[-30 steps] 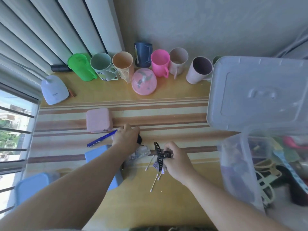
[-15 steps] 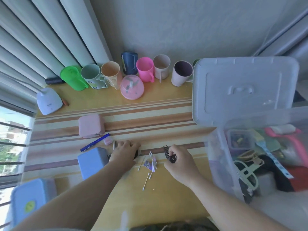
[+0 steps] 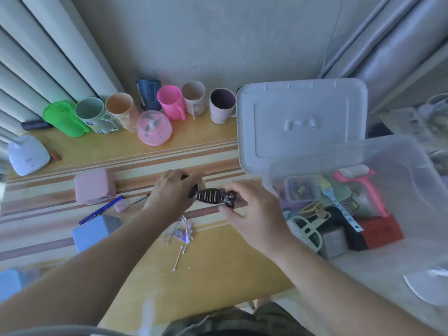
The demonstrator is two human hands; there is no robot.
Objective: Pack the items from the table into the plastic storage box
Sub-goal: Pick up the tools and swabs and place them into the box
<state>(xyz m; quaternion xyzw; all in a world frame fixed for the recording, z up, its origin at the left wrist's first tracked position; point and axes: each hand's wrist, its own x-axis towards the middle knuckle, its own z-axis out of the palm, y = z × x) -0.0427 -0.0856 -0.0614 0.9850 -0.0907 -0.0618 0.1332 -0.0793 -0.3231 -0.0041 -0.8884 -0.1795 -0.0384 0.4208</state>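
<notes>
My right hand (image 3: 254, 214) grips a black toothed hair clip (image 3: 213, 196) above the middle of the table. My left hand (image 3: 173, 192) is closed on a dark object at the clip's left end; most of it is hidden under the fingers. The clear plastic storage box (image 3: 412, 238) stands to the right, open, with several items inside: a red box, a pink roller, a small clear case, a pale green hanger. Its grey lid (image 3: 300, 124) lies behind it. Loose cotton swabs (image 3: 180, 241) and a small purple packet lie on the table below my hands.
A row of several coloured cups (image 3: 169, 103) and a pink round fan (image 3: 154, 128) stand along the far wall. A pink square box (image 3: 94, 186), blue pen (image 3: 101, 209), blue boxes (image 3: 94, 231) and a white device (image 3: 28, 155) sit at the left. Window blinds line the left edge.
Both hands rose from the table and moved right toward the box. The right hand carried the hair clip up; the swabs stayed on the table. The camera swung right.
</notes>
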